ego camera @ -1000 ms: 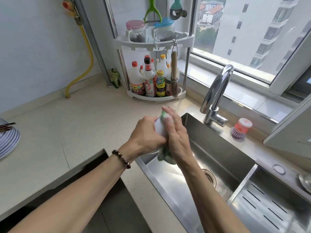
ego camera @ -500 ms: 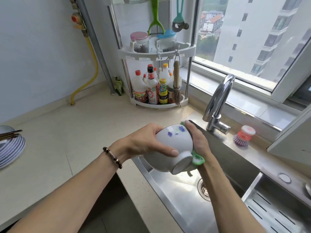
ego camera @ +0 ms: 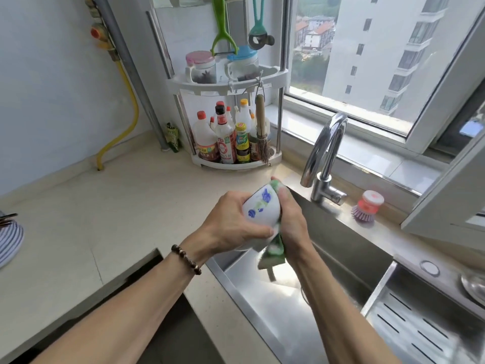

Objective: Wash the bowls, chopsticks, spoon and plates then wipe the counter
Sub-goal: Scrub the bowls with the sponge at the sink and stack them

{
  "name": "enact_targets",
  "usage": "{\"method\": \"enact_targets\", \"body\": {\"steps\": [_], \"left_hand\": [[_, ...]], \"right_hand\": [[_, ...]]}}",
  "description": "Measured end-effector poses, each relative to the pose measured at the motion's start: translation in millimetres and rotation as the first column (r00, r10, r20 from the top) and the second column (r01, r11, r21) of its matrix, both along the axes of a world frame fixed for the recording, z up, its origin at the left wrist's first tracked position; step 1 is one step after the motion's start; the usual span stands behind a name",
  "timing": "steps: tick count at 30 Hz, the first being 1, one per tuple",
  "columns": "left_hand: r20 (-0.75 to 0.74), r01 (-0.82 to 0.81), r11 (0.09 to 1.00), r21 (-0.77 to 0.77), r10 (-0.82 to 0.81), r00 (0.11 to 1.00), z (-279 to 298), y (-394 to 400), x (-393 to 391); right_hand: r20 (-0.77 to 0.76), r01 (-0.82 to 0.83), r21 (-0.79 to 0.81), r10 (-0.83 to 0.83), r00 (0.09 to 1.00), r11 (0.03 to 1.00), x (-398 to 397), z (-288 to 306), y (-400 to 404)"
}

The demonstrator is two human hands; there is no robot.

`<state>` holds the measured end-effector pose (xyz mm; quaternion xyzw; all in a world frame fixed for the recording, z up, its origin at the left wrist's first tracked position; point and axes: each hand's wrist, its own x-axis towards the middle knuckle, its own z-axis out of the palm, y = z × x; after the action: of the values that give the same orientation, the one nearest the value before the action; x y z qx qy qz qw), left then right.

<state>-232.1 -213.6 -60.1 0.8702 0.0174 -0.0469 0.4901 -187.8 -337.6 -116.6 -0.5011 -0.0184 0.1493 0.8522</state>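
Above the near left corner of the brushed steel sink (ego camera: pixel 341 248), we are holding a glossy white bowl (ego camera: pixel 262 208) painted with blue flowers. Our left hand (ego camera: pixel 231 224) is curling round its rounded side, thumb pressing near the foot. Our right hand (ego camera: pixel 291 219) is clamping a soft green sponge (ego camera: pixel 273 252) against the bowl's far side, fingers wrapping over the rim.

Both forearms are bare, with no sleeves in view. A bracelet (ego camera: pixel 186 259) of dark brown round beads circles the left wrist. The right wrist carries nothing, and no rings show on either hand.
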Motion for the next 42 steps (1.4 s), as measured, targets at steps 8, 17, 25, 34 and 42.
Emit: {"method": "enact_targets", "body": {"steps": [8, 17, 25, 34, 42], "left_hand": [[0.033, 0.027, 0.994, 0.104, -0.031, 0.999, -7, 1, 3], [0.026, 0.135, 0.985, 0.106, -0.138, 0.990, 9, 5, -1], [-0.187, 0.200, 0.966, -0.162, -0.229, 0.955, 19, 31, -1], [-0.147, -0.113, 0.987, -0.117, 0.095, 0.984, -9, 26, -5], [0.035, -0.146, 0.983, -0.114, 0.151, 0.988, -14, 19, -10]], "right_hand": [[0.028, 0.019, -0.073, -0.017, 0.999, 0.997, 2, 2, 6], [-0.139, -0.017, 0.101, 0.031, 0.990, 0.995, 0, 1, 2], [-0.354, -0.080, 0.020, 0.082, 0.932, 0.997, 6, -2, 0], [0.270, 0.011, -0.497, 0.143, 0.952, 0.867, -1, 5, 11], [0.027, -0.021, -0.231, 0.028, 0.999, 0.973, 4, -5, 16]]}}
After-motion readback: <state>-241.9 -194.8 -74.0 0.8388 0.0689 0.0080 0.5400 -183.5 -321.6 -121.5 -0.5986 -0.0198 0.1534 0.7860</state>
